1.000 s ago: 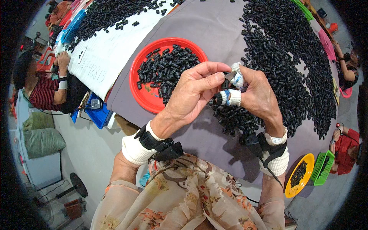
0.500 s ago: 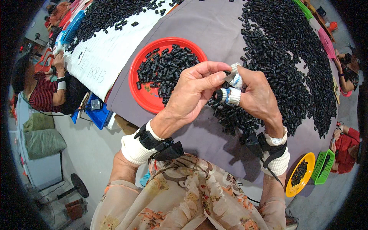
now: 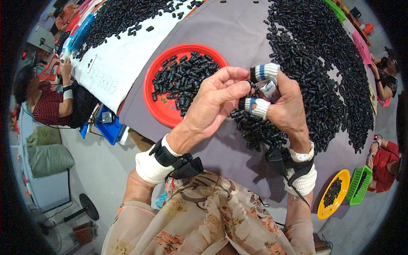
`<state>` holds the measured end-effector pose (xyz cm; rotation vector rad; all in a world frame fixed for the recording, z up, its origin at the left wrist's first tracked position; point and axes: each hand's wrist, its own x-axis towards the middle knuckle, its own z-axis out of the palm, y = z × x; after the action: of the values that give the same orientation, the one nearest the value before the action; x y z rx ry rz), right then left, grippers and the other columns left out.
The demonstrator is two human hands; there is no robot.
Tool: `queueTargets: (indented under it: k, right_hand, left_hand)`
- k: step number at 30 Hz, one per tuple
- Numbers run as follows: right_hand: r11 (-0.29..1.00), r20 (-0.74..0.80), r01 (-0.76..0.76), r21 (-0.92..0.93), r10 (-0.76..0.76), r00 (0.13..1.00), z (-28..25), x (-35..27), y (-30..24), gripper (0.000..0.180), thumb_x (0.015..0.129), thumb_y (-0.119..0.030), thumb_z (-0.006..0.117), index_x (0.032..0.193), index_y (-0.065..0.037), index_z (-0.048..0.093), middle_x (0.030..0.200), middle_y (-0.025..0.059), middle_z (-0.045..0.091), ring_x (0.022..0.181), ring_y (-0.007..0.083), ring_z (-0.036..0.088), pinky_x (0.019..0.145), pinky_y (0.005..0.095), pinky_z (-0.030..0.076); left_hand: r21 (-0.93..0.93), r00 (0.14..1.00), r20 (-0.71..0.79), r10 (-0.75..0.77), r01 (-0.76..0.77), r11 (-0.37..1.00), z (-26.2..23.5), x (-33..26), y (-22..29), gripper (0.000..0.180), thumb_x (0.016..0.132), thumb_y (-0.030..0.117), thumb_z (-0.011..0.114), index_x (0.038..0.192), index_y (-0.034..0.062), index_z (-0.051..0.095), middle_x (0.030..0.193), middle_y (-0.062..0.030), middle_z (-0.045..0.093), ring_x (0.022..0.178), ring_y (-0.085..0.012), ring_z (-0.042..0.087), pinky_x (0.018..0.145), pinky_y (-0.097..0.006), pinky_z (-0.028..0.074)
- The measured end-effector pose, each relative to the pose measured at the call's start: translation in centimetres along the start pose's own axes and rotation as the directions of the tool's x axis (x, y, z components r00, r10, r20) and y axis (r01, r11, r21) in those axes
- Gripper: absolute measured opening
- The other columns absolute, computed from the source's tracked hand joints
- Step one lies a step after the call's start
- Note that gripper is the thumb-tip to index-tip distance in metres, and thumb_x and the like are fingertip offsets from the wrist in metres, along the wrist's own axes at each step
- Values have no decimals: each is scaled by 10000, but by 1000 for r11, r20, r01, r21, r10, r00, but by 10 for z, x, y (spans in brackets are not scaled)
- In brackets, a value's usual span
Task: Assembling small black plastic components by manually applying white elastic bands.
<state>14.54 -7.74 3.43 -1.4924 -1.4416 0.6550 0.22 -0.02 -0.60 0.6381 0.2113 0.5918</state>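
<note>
My left hand (image 3: 208,104) is closed, thumb and forefinger pinched on a small black part (image 3: 254,88) that mostly hides behind the fingertips. Facing it, my right hand (image 3: 289,108) has its thumb and forefinger bent and spread apart. White knitted finger covers (image 3: 267,71) with blue stripes and black ends sit on them. Between those two fingers shows something silvery and shiny (image 3: 269,90); whether it is a wrapped finger or a separate thing, I cannot tell. Just left and beyond my hands, a round red tray (image 3: 154,106) holds many black cylindrical parts (image 3: 187,78).
A large heap of black parts (image 3: 306,55) spreads over the grey cloth (image 3: 225,29) on the right. A yellow plate (image 3: 342,199) and a green basket (image 3: 359,187) stand at lower right. Another heap (image 3: 123,19) lies far left. People (image 3: 53,102) work around the table.
My right thumb and forefinger have spread apart from a pinch at the left fingertips, uncovering the silvery thing. My left hand stays nearly in place.
</note>
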Motion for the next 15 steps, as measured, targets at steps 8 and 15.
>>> queueTargets:
  k: [8, 15]
  right_hand:
    - [999, -35, 47, -28, -48, 998, 2, 0, 3, 384, 623, -92, 734, 953, -43, 545, 668, 43, 607, 562, 90, 558, 519, 232, 446]
    - [1000, -32, 0, -6, 0, 999, 0, 1, -2, 396, 618, -132, 760, 935, -34, 546, 680, 28, 591, 573, 73, 519, 520, 225, 429]
  left_hand:
    - [-66, 998, -32, -50, 48, 997, 0, 1, 0, 271, 834, 33, 554, 1088, -25, 481, 974, -98, 579, 889, -153, 584, 796, -275, 488]
    - [-128, 998, 4, -58, 58, 990, -9, -1, 2, 253, 845, 39, 540, 1089, -20, 512, 963, -86, 584, 877, -148, 580, 794, -268, 489]
